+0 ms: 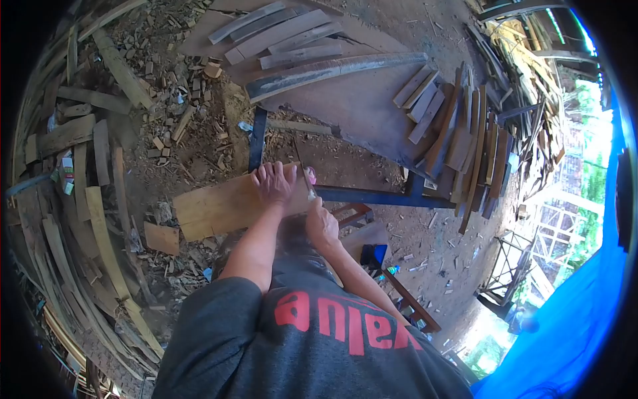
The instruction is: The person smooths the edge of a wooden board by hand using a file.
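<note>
At far left, long wood strips [100, 233] are lying in a loose pile, and a short offcut [162, 239] is resting just before the board's near edge. The board [216, 205] is stretching rightward from there, its left end jutting over scrap-strewn ground; what is bearing it is hidden. The left hand [274, 186] is pressing on its right part, fingers slightly apart and bending at the far edge; whether they are clamping underneath I cannot tell.

The saw [305, 174] is standing across the board's right end, close beside the left hand, so room between fingers and blade is looking tight. The right hand [322, 225] is closing its fingers around the handle. The board is appearing whole, with its right end attached as far as shows; any cut's depth is hidden, so how much is left I cannot judge.

Beyond, the desk [359, 116] is carrying planks, its dark metal bar [372, 195] limiting movement just past the saw. Right of the right hand, chip-dotted ground [432, 249] is giving the elbow wider room, before stacked planks [475, 153] are crowding the desk's right side.
</note>
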{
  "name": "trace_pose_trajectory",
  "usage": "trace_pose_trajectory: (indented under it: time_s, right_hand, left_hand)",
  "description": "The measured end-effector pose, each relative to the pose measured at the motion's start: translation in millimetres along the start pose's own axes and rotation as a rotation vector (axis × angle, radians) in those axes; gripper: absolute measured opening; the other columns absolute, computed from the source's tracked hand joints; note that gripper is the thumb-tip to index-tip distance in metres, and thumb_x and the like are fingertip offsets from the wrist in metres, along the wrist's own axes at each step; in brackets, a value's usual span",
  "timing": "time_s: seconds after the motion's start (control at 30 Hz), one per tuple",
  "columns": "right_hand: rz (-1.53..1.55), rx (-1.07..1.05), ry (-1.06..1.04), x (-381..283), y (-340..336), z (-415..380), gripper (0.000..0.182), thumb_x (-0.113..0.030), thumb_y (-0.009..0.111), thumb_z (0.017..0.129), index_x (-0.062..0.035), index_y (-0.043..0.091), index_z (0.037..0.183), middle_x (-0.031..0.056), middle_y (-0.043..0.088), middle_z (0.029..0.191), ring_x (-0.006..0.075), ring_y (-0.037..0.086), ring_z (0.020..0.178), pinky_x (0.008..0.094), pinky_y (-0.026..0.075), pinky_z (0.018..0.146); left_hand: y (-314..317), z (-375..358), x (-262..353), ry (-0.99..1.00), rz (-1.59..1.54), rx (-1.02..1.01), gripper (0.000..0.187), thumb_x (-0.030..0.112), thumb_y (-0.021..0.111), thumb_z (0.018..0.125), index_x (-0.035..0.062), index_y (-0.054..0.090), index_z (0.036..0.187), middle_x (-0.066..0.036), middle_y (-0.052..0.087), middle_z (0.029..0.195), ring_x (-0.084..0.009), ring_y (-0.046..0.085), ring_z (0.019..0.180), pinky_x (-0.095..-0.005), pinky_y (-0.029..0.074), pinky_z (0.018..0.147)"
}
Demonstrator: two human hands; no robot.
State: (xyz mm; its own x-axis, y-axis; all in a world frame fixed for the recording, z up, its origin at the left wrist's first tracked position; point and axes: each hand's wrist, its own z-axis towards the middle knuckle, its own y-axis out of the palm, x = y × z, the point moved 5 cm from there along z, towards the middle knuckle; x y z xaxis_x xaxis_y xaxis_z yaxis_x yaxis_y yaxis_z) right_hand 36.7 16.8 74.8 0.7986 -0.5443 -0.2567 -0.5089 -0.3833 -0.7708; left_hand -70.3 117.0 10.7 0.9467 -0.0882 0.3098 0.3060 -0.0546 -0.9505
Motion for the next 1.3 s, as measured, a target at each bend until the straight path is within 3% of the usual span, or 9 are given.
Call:
trace_pose_trajectory:
  time_s: [0.23,0.43,0.63,0.67,0.77,0.87,1.0,1.07,1.3]
  right_hand:
    - [-0.067,-0.016,0.038,9,-10,-38,0.009,-0.010,0.042,0.092,-0.0041,0.044,0.097,0.0245,0.065,0.075,0.0411,0.067,0.074,0.0508,0.054,0.064]
    - [0.005,0.057,-0.079,-12,-6,27,0.009,-0.009,0.043,0.091,-0.0035,0.044,0.098,0.0253,0.065,0.075,0.0412,0.067,0.073,0.0517,0.053,0.062]
    - [-0.015,-0.001,0.024,10,-10,-39,0.010,-0.008,0.042,0.091,-0.0040,0.044,0.100,0.0260,0.064,0.075,0.0418,0.066,0.072,0.0528,0.053,0.063]
    - [-0.032,-0.015,0.025,12,-9,-42,0.011,-0.009,0.042,0.091,-0.0043,0.043,0.101,0.0261,0.064,0.076,0.0418,0.066,0.072,0.0529,0.053,0.063]
    - [0.008,0.097,-0.078,3,1,10,0.012,-0.010,0.043,0.090,-0.0050,0.043,0.101,0.0259,0.064,0.075,0.0418,0.066,0.071,0.0532,0.053,0.062]
    - [0.051,0.008,-0.018,-13,-1,35,0.016,-0.010,0.043,0.089,-0.0035,0.040,0.103,0.0272,0.063,0.076,0.0465,0.063,0.076,0.0570,0.049,0.069]
    - [0.080,-0.007,-0.027,5,-8,-15,0.015,-0.010,0.043,0.090,-0.0032,0.041,0.103,0.0280,0.063,0.077,0.0469,0.063,0.076,0.0566,0.049,0.068]
    - [-0.068,-0.058,0.004,14,-6,-34,0.018,-0.008,0.044,0.089,-0.0037,0.044,0.107,0.0226,0.065,0.074,0.0419,0.066,0.070,0.0511,0.053,0.063]
    - [0.036,0.009,-0.069,-11,-1,40,0.015,-0.009,0.042,0.089,-0.0027,0.041,0.103,0.0277,0.063,0.076,0.0464,0.064,0.073,0.0557,0.050,0.066]
  left_hand:
    - [-1,2,2,-0.018,0.007,-0.025,0.035,0.048,0.049,0.090,0.0157,0.060,0.097,-0.011,0.056,0.096,-0.0272,0.049,0.100,-0.0477,0.028,0.098]
    - [-1,2,3,-0.010,0.021,0.014,0.038,0.050,0.047,0.090,0.0161,0.062,0.099,-0.010,0.057,0.098,-0.0273,0.049,0.100,-0.0484,0.028,0.097]
    - [0,4,4,-0.042,0.066,-0.061,0.038,0.050,0.047,0.090,0.0168,0.062,0.101,-0.010,0.057,0.098,-0.0273,0.049,0.100,-0.0487,0.028,0.097]
    - [3,4,2,-0.063,0.054,-0.059,0.039,0.053,0.047,0.088,0.0173,0.062,0.094,-0.009,0.057,0.099,-0.0261,0.051,0.101,-0.0498,0.027,0.100]
    - [3,4,2,-0.062,0.054,-0.053,0.039,0.053,0.047,0.089,0.0171,0.062,0.095,-0.009,0.057,0.099,-0.0262,0.050,0.102,-0.0499,0.027,0.100]
    - [-4,5,4,-0.073,0.028,-0.067,0.040,0.053,0.047,0.089,0.0167,0.062,0.096,-0.009,0.057,0.100,-0.0263,0.050,0.103,-0.0501,0.026,0.101]
    - [9,4,0,-0.091,0.032,-0.075,0.040,0.052,0.047,0.089,0.0163,0.061,0.096,-0.009,0.057,0.099,-0.0264,0.049,0.104,-0.0502,0.026,0.101]
    - [4,4,1,-0.090,0.016,-0.080,0.040,0.052,0.047,0.089,0.0161,0.062,0.097,-0.010,0.057,0.100,-0.0269,0.049,0.105,-0.0504,0.025,0.102]
    - [1,7,0,-0.116,0.008,-0.110,0.041,0.053,0.047,0.089,0.0160,0.061,0.098,-0.010,0.058,0.102,-0.0272,0.049,0.107,-0.0509,0.025,0.103]
